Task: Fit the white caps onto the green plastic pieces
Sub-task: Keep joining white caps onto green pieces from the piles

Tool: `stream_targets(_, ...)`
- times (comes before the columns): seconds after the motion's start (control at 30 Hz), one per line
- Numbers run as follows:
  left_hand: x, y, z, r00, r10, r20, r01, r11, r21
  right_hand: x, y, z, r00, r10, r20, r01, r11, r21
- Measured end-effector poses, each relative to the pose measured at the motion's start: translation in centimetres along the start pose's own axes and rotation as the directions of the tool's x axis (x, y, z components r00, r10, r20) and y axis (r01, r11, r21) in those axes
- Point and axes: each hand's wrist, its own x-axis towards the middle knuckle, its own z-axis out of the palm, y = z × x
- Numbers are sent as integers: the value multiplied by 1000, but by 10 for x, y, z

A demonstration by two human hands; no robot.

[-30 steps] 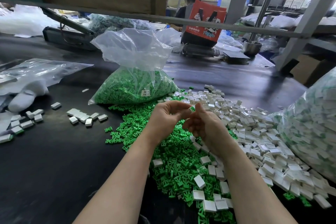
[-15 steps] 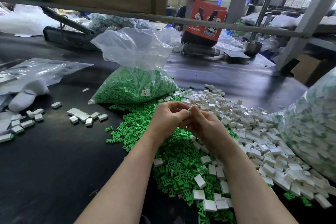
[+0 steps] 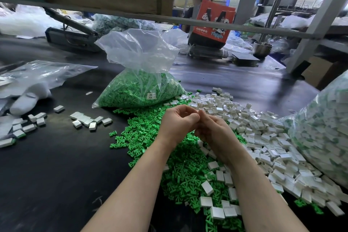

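Hands meet knuckle to knuckle above the heaps, left hand (image 3: 177,122) and right hand (image 3: 216,133) both with fingers curled tight and fingertips touching. Whatever they pinch is hidden inside the curl; cannot tell whether a cap, a green piece, or both sit there. Judging from the task, the close, raised pose suits pressing one small part onto another, kept just over the stock so the next part is a short reach.

Loose green plastic pieces (image 3: 143,137) lie directly beneath and to the left of the fingers. Loose white caps (image 3: 263,130) spread to the right of the fingers and beyond them, some scattered onto the green heap under the right forearm. Each supply sits on the side of the hand likely to draw from it.

Containers:
- Clear bag of green pieces (image 3: 139,90), beyond the fingers and slightly left, neck open and slack, bottom full; pieces spill from its base into the loose heap.
- Large clear bag (image 3: 323,130), far right of the fingers, packed with white blocks showing green edges; probably finished assemblies.
- Flat clear bag (image 3: 37,73), far left, contents unclear.

Small white blocks (image 3: 88,119) rest on the dark table (image 3: 47,175), well left of the fingers, apart from both heaps.
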Motion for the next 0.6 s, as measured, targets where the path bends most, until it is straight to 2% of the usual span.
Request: stream_targets(0.6, -2, -7, 6, 1000, 10, -24, -11, 999, -35, 0, 0, 3, 995, -41, -88, 32, 994, -107)
